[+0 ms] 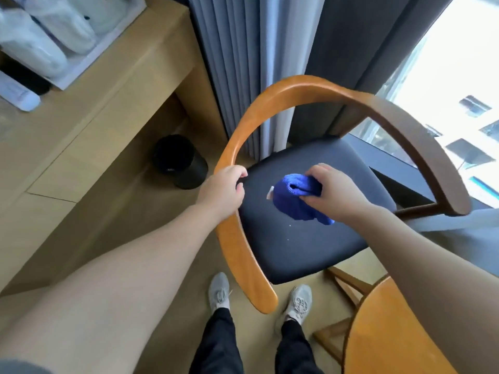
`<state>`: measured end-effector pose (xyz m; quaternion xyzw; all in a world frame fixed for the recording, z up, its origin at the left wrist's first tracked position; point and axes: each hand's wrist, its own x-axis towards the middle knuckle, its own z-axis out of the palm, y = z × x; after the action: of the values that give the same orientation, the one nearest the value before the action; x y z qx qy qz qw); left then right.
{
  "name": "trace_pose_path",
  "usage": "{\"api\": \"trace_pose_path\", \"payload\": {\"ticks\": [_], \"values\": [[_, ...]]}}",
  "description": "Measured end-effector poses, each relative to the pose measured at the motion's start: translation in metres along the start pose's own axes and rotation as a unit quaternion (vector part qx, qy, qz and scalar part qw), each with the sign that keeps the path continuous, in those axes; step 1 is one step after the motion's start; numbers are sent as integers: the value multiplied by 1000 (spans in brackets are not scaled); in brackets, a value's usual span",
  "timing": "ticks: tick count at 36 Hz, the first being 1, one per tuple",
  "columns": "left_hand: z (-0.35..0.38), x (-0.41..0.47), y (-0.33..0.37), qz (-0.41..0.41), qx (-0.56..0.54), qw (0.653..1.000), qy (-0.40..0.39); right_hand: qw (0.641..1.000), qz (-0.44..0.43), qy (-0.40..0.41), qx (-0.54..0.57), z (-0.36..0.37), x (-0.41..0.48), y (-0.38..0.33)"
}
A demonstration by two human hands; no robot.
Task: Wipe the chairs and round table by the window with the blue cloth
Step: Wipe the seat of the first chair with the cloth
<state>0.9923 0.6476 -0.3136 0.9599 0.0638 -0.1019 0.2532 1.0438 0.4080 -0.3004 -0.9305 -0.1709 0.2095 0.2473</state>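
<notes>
**Progress (judged):** early.
- Chair (297, 252), 1 in view: black seat shows pale specks nr its front, so prob. not done.
- Your left hand (224, 190) is clenched round the curved rail (235, 152).
- Your right hand (334, 195) clutches the blue cloth (297, 201), bunched over mid-seat. Can't tell if it touches the seat.
- Round table (391, 333), bottom right: looks not yet wiped.
- Other chairs: not in view.

**Room:**
- The rail hoops the seat, w/ its gap facing the table.
- Curtain (243, 63) and window (459, 76) sit close behind the chair.
- The table edge is near the seat corner.
- Black bin (181, 160) on the floor to the left, apart from the chair.
</notes>
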Motion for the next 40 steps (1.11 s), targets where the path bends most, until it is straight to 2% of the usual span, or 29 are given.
{"api": "trace_pose_path", "payload": {"ticks": [4,9,15,20,22,26,29,34,38,40], "values": [[28,18,-23,-32,53,997,41,999,23,-6,-22,17,19,18],[61,33,-51,-74,103,992,20,999,29,-4,-23,36,50,33],[98,37,-66,-117,99,987,52,999,10,11,-31,50,91,40],[104,40,-73,-110,81,989,63,995,-40,73,-55,69,125,31],[105,39,-76,-102,74,990,68,996,-42,44,-61,89,135,31],[107,42,-78,-105,68,989,80,992,-5,-114,-50,135,153,35],[109,41,-78,-102,67,989,80,987,10,-149,-52,169,165,49],[111,42,-84,-99,69,989,86,991,78,-56,-88,192,186,69],[112,43,-85,-100,71,988,88,989,-54,43,-134,208,184,74],[113,43,-84,-103,69,989,86,983,-68,-7,-168,226,174,74]]}}
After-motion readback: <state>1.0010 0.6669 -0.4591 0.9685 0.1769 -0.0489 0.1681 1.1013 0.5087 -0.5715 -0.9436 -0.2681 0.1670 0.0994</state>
